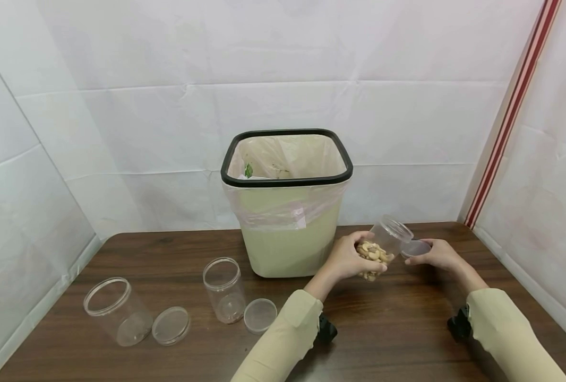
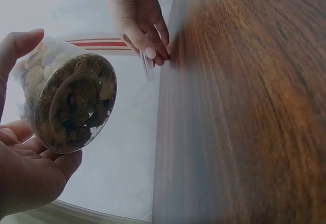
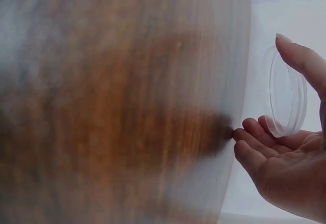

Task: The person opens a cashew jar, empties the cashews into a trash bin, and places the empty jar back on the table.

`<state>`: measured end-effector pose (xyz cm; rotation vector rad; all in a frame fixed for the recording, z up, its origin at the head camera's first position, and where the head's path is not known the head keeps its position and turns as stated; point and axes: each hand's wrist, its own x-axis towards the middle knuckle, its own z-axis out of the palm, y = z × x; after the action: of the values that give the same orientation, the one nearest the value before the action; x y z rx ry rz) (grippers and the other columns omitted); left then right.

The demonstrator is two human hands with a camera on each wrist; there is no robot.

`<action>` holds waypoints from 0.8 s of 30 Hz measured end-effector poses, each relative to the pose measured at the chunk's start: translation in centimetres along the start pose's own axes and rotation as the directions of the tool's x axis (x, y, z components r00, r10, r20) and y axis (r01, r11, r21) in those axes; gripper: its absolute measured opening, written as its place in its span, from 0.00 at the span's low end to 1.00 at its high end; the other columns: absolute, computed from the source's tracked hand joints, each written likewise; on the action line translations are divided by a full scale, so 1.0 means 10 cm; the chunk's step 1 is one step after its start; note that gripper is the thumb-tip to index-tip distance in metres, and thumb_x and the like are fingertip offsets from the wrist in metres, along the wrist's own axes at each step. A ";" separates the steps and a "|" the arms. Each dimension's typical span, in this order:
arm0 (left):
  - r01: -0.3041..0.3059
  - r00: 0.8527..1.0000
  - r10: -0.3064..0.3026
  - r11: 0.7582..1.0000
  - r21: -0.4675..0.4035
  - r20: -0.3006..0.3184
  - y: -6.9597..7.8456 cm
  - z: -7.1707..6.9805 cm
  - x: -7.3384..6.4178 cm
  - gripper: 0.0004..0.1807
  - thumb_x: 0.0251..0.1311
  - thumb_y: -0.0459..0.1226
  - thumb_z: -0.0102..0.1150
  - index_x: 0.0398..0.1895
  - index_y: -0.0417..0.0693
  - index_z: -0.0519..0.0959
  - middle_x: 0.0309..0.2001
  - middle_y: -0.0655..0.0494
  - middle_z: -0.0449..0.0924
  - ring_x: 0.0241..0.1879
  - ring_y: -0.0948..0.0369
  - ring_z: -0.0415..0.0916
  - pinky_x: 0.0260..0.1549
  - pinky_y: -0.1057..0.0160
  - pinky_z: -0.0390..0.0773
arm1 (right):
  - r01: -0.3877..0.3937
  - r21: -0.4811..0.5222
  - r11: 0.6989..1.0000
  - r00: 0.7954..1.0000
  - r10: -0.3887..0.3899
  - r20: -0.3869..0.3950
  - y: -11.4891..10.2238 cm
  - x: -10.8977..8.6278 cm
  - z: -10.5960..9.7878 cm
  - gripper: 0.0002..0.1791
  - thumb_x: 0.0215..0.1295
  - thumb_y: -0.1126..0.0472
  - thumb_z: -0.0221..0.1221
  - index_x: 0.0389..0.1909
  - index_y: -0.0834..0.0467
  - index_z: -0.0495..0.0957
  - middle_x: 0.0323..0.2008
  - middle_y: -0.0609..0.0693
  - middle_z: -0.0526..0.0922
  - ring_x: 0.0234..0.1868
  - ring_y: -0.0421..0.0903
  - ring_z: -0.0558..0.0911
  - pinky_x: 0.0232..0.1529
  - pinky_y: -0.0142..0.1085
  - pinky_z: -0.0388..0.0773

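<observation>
My left hand (image 1: pixel 349 259) grips a clear plastic jar (image 1: pixel 392 233) partly filled with cashews (image 1: pixel 374 252), held tilted above the table with its mouth toward the right. In the left wrist view the jar's round base (image 2: pixel 76 104) faces the camera, fingers and thumb around its side. To the right, my right hand (image 1: pixel 439 255) holds a clear round lid (image 1: pixel 416 248) close by the jar's uncovered mouth. The right wrist view shows this lid (image 3: pixel 286 94) on edge between thumb and fingers; the fingertips are near or on the tabletop, contact hard to tell.
A pale green trash bin (image 1: pixel 288 233) with a black rim and plastic liner stands at the table's back middle. Two uncovered clear jars (image 1: pixel 225 292) stand on the left, each with a lid (image 1: pixel 260 316) lying beside it. White sheeting (image 1: pixel 168 116) surrounds the brown table (image 1: pixel 383 339).
</observation>
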<state>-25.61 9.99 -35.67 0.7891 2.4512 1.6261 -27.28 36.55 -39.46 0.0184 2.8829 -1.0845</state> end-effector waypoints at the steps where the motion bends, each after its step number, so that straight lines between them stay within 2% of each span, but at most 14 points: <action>1: -0.001 1.000 0.001 1.000 0.000 0.000 0.00 0.00 0.00 0.37 0.33 0.40 0.75 0.54 0.50 0.74 0.37 0.63 0.76 0.34 0.70 0.71 0.34 0.72 0.72 | 0.004 -0.009 1.000 1.000 -0.004 0.002 -0.01 0.00 0.00 0.47 0.44 0.49 0.69 0.56 0.78 0.62 0.47 0.71 0.73 0.41 0.55 0.76 0.39 0.42 0.74; 8: -0.009 1.000 0.009 1.000 0.003 -0.002 0.01 0.00 -0.01 0.37 0.33 0.39 0.75 0.54 0.50 0.74 0.37 0.63 0.76 0.33 0.70 0.71 0.33 0.73 0.72 | 0.033 -0.083 0.996 0.999 -0.033 -0.004 -0.02 -0.01 -0.01 0.47 0.42 0.50 0.70 0.55 0.78 0.63 0.44 0.71 0.75 0.39 0.55 0.76 0.37 0.42 0.74; 16: -0.011 1.000 0.011 1.000 0.008 -0.001 0.03 0.00 -0.02 0.36 0.33 0.40 0.75 0.53 0.50 0.74 0.37 0.62 0.76 0.33 0.70 0.71 0.33 0.73 0.72 | 0.045 -0.034 0.998 0.998 -0.044 0.035 -0.02 -0.03 -0.02 0.46 0.46 0.56 0.68 0.57 0.81 0.58 0.52 0.76 0.68 0.50 0.65 0.71 0.47 0.49 0.72; 24: -0.009 1.000 0.009 1.000 0.006 0.001 0.06 0.00 -0.02 0.36 0.33 0.40 0.75 0.54 0.50 0.74 0.37 0.62 0.76 0.33 0.70 0.71 0.33 0.73 0.72 | 0.029 0.013 0.999 0.999 -0.029 0.016 -0.06 -0.07 -0.08 0.45 0.51 0.54 0.65 0.59 0.80 0.56 0.56 0.76 0.62 0.56 0.68 0.65 0.53 0.54 0.66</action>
<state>-25.26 10.03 -35.18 0.8032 2.4571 1.6219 -26.64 36.58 -38.43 -0.0318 2.8709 -1.1019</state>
